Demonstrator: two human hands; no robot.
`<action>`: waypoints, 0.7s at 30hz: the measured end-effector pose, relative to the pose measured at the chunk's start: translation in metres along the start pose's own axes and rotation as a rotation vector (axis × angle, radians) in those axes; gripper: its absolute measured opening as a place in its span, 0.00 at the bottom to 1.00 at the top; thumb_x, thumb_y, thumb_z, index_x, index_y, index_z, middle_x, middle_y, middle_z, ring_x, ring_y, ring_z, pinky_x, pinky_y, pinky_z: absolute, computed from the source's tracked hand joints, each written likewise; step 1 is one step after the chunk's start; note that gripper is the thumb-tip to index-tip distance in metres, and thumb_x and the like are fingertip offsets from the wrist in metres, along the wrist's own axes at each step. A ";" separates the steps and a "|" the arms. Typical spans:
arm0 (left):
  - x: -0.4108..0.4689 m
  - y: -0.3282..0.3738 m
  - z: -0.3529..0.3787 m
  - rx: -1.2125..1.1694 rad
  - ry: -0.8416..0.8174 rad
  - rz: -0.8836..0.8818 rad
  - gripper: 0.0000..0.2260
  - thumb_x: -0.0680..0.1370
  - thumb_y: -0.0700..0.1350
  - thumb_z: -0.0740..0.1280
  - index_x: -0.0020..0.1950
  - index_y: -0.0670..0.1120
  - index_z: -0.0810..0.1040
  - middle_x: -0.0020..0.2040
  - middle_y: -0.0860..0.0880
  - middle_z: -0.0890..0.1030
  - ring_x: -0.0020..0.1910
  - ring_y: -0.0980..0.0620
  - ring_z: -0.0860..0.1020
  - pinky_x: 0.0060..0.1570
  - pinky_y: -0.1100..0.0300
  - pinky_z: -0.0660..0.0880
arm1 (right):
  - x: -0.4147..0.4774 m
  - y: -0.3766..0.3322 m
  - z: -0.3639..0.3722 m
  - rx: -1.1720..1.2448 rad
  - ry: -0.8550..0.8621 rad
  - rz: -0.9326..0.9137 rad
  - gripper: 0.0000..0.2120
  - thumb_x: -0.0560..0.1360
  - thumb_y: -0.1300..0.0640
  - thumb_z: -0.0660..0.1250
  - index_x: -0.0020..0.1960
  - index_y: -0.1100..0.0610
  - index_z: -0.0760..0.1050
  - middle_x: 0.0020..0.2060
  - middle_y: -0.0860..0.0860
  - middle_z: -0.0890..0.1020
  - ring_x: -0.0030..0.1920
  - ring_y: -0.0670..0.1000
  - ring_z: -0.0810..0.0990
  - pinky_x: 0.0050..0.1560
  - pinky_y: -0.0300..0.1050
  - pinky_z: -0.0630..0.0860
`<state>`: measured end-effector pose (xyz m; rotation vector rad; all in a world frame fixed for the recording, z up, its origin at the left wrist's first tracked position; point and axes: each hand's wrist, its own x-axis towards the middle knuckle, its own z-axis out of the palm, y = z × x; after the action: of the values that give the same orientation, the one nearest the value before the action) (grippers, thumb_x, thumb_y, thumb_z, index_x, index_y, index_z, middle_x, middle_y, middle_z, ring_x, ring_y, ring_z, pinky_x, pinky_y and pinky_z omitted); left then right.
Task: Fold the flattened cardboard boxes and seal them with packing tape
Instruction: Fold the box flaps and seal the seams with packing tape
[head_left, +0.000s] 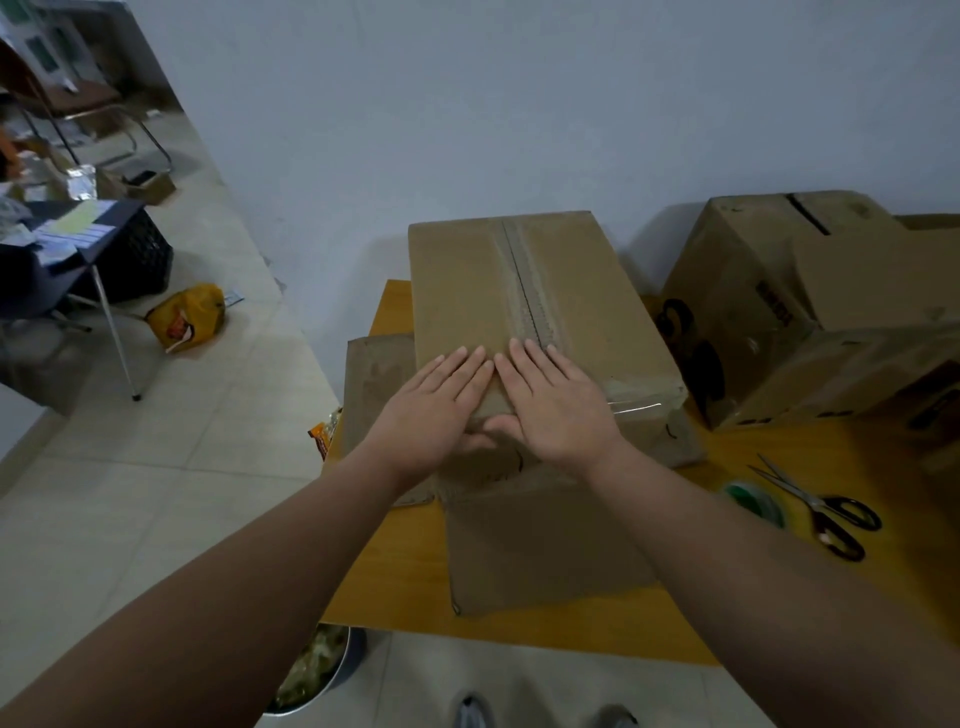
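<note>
A folded brown cardboard box (524, 291) stands on the yellow wooden table (405, 571), its top seam covered with clear tape. My left hand (436, 400) and my right hand (550, 400) lie flat, side by side, on the box's near top edge, fingers spread and thumbs curled over the edge. Flattened cardboard (540, 540) lies under the box toward me. A roll of packing tape (756, 499) with a green core rests on the table to the right, apart from both hands.
Black-handled scissors (826, 512) lie beside the tape roll. Assembled boxes (810, 312) are stacked at the back right against the white wall. A metal bin (317, 670) stands on the floor below the table's near edge. A chair, crate and yellow bag (187, 317) sit at left.
</note>
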<state>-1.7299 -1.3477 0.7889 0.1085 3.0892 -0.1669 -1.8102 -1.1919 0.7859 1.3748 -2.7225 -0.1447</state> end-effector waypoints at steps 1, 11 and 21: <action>-0.001 0.001 -0.002 0.017 -0.018 -0.008 0.41 0.77 0.66 0.52 0.78 0.43 0.40 0.79 0.45 0.42 0.78 0.50 0.41 0.68 0.60 0.31 | 0.000 0.000 -0.001 -0.008 -0.056 -0.017 0.37 0.75 0.36 0.47 0.64 0.64 0.76 0.62 0.62 0.78 0.62 0.59 0.78 0.63 0.58 0.73; 0.012 0.023 -0.034 -0.098 -0.081 -0.005 0.42 0.72 0.71 0.41 0.79 0.46 0.42 0.79 0.44 0.42 0.78 0.48 0.43 0.76 0.53 0.41 | -0.019 0.052 -0.034 0.206 -0.022 -0.026 0.30 0.80 0.38 0.47 0.78 0.50 0.52 0.78 0.49 0.53 0.78 0.47 0.48 0.76 0.53 0.35; 0.062 0.083 -0.023 -0.109 0.037 -0.023 0.30 0.79 0.64 0.45 0.79 0.53 0.47 0.79 0.50 0.46 0.78 0.52 0.45 0.75 0.56 0.40 | -0.037 0.104 -0.012 0.274 -0.238 0.140 0.33 0.76 0.33 0.37 0.78 0.41 0.40 0.78 0.47 0.40 0.77 0.57 0.36 0.74 0.60 0.55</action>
<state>-1.7867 -1.2586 0.8003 0.0735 3.1286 0.0033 -1.8697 -1.1015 0.8095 1.2931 -3.1239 0.0842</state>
